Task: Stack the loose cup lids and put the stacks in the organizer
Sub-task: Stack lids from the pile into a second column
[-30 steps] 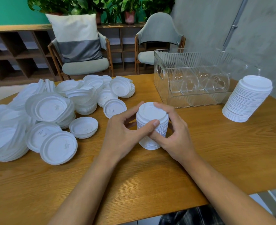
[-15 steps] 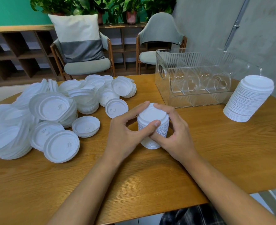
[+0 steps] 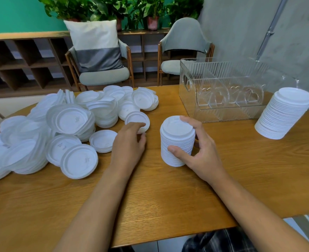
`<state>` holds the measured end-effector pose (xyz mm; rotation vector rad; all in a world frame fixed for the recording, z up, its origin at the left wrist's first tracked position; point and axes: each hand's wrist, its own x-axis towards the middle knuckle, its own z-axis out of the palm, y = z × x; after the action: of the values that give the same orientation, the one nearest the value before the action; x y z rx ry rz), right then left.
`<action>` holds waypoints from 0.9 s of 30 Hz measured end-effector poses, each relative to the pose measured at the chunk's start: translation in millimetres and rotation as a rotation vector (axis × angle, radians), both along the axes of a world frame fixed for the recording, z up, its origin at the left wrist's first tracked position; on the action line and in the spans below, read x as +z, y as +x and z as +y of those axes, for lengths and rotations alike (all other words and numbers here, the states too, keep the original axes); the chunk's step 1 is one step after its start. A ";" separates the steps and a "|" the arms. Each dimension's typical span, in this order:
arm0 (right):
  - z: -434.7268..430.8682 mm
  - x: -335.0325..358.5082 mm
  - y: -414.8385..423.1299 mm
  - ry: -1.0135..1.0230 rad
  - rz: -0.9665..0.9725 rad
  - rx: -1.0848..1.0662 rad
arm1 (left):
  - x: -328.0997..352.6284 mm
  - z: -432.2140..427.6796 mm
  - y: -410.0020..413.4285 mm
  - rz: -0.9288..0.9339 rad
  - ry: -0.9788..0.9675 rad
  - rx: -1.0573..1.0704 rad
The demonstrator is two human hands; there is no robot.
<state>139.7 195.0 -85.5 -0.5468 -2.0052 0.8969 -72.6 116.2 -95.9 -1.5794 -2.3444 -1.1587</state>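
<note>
Now right hand (image 3: 203, 153) grips stack (image 3: 176, 130), left hand (image 3: 129, 144) touches lid (image 3: 137, 117).

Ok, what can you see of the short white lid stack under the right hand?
The short stack of white plastic cup lids stands upright on the wooden table, near the clear plastic organizer. Its lids nest tightly, rims showing as thin ridges. The right hand grips it, thumb on the near side, fingers over the top rim.
</note>
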 end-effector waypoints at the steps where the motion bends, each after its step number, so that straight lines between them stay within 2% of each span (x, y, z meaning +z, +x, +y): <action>1: -0.2 -0.3 0.1 -0.002 -0.001 -0.001 | -1.0 1.6 -2.0 0.007 -0.021 0.015; 7: 0.6 -1.4 -0.3 -0.012 -0.002 0.001 | 0.2 5.3 -0.5 0.059 -0.045 0.082; 15: 0.6 -1.2 -0.9 -0.010 -0.008 0.011 | 5.0 -2.3 4.4 0.002 0.053 0.014; 22: 1.9 -1.0 -4.6 0.045 0.012 -0.020 | 22.1 -6.2 14.4 -0.313 0.289 0.004; 27: 2.7 -1.5 -5.9 0.056 0.028 -0.023 | 41.3 -8.0 15.5 -0.509 0.346 -0.003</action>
<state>133.8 197.7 -87.0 -0.5224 -1.9887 0.8270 -57.0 108.2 -54.6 -1.2817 -2.2148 -2.0335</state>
